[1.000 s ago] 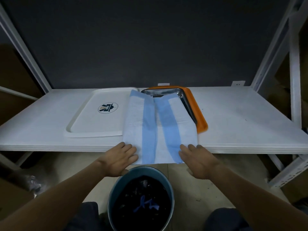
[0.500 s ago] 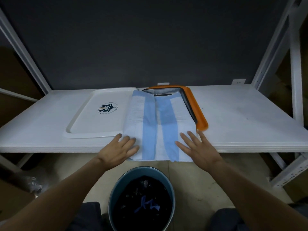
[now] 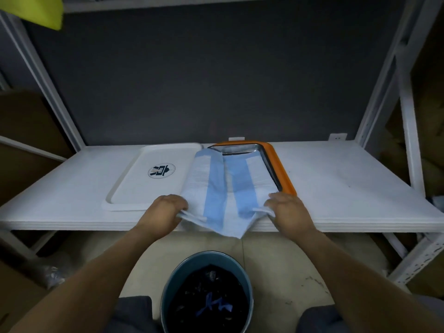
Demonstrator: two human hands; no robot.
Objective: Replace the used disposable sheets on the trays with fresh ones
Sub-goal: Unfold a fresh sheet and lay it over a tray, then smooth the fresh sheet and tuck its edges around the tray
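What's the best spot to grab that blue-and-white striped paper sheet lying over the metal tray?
Its two near corners, from the front. The blue-and-white striped paper sheet overhangs the front edge of the white shelf there, so both hang free to pinch, as the left hand and right hand do.

White shelf (image 3: 336, 188): white tray (image 3: 149, 188) left, orange tray (image 3: 283, 174) right (metal tray (image 3: 237, 149) nested inside).

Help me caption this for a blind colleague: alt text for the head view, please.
The left hand and right hand grip the near corners of a disposable sheet lying over a metal tray nested in an orange tray on a shelf. A white tray sits beside it; a bin stands below.
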